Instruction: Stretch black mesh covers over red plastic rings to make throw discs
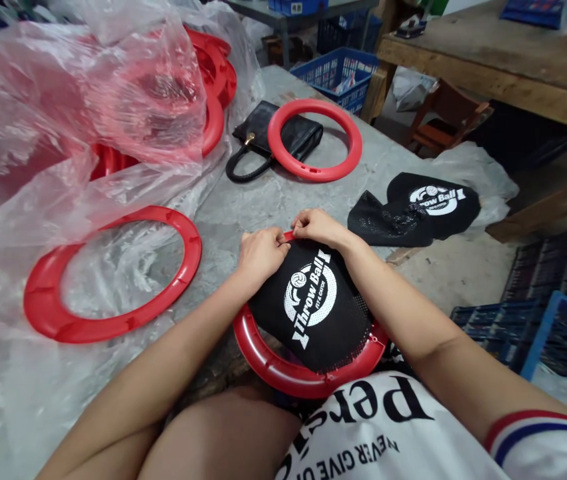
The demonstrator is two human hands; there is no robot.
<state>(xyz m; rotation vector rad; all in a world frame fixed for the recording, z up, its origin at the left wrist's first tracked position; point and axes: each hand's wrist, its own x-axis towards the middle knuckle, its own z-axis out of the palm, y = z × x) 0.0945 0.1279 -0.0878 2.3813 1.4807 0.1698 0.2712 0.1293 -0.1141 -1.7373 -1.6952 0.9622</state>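
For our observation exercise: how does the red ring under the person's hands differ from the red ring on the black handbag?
The near ring is covered by black mesh; the handbag ring is bare. The left hand and right hand pinch mesh at the near ring's far rim; the handbag ring lies untouched, partly on the handbag. Both are red hoops.

The black mesh cloth [313, 307] is covering most of the red ring [283, 372], leaving only its near arc showing. Fingertips of the left hand [262, 253] and right hand [319, 227] are curling out of sight around the cloth's far edge. Clear plastic [63, 113] is veiling the stacked rings [216, 87] (their count is unclear). The blue crate [558, 333] is running off the right edge.
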